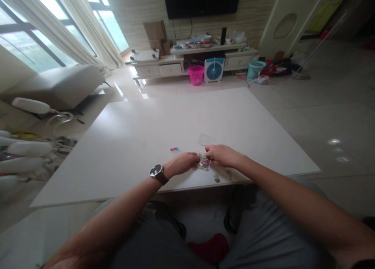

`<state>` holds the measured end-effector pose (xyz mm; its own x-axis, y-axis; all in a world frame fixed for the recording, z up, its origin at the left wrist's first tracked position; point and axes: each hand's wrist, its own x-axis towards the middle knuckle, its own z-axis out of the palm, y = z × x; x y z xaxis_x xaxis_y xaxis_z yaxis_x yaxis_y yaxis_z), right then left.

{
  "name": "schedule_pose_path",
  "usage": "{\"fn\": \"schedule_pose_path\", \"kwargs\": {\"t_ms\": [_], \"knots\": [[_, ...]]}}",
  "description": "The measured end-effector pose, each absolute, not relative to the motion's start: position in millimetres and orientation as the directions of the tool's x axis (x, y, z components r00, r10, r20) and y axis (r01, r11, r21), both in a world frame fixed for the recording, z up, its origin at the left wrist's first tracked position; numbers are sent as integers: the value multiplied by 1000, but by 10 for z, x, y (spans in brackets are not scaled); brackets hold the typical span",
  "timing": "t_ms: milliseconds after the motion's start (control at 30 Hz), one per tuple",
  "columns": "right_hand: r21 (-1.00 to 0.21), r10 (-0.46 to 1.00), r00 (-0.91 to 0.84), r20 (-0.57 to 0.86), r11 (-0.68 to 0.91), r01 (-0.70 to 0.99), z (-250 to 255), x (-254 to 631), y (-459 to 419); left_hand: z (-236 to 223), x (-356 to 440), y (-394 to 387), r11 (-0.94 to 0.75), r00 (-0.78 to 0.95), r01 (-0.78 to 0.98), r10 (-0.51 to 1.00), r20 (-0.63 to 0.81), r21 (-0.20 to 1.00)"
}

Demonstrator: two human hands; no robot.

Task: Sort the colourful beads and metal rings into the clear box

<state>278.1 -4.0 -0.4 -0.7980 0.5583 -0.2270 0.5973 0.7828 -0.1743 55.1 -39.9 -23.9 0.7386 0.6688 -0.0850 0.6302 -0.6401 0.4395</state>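
A small clear plastic box (204,167) with colorful beads (204,164) inside sits near the table's front edge. Its transparent lid (205,139) is tipped back, away from me. At the box's left side, my left hand (185,163) has its fingers closed on the edge. My right hand (223,155) comes in from the right, thumb and fingers pinched over the box's upper right part; what is between them is hidden. A few pink and blue beads (174,148) lie on the table to the left. A small cartoon-figure charm (216,178) lies in front of the box.
The white table (164,120) spans the middle of the view. Beside the charm is another small pale item (229,174), too faint to name. Beyond the table stand a pink basket (196,76), a blue fan (214,70) and a TV cabinet (172,69).
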Motion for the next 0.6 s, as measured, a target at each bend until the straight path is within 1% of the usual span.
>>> {"fn": "schedule_pose_path", "kwargs": {"t_ms": [133,267,433,600], "knots": [[-174,562,-797,-222,781,600,-7,2782,-45,-203,536,-368,-615,736,601,675,-53,511],[-179,554,-802,-224,786,592,9,2782,-51,-168,455,-311,-601,722,603,691,-39,525],[-180,554,-798,-238,782,597,34,2774,-58,-102,145,-175,-540,629,709,775,-60,454],[-184,555,-791,-257,776,604,15,2772,-45,-122,-174,-91,-412,480,857,857,-188,310]]}}
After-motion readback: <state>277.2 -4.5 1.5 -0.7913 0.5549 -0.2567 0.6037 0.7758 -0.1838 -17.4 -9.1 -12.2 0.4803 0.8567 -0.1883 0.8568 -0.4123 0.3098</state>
